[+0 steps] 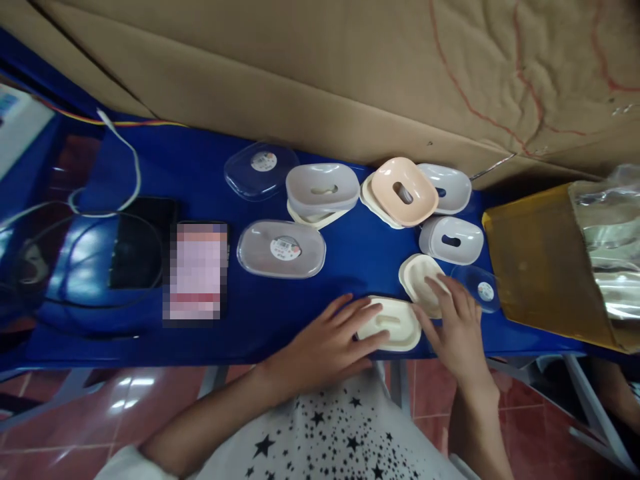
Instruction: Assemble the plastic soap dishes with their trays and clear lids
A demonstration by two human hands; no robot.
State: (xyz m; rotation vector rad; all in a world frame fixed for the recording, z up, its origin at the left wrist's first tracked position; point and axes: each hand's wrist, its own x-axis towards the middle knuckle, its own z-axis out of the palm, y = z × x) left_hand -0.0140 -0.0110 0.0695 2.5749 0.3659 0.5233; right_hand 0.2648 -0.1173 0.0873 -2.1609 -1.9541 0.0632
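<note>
Fingers spread, my left hand (345, 333) rests over the left side of a cream oval plastic tray (395, 330) with a raised bar in its middle, near the table's front edge. My right hand (457, 320) reaches over a second cream plastic piece (420, 277) just behind it, fingertips on or above its right side and thumb apart. Beside that hand lies a clear lid (485, 291) with a round sticker. Behind it stands a pale grey soap dish (463, 240) with a slot in its base.
Farther back are a peach dish (393, 183) on a cream piece, another grey dish (457, 187), and a pale dish (323, 183). Clear lids (263, 163) lie left of them. A phone (225, 267), cables (137, 167) and a cardboard box (535, 260) flank the blue table (350, 260).
</note>
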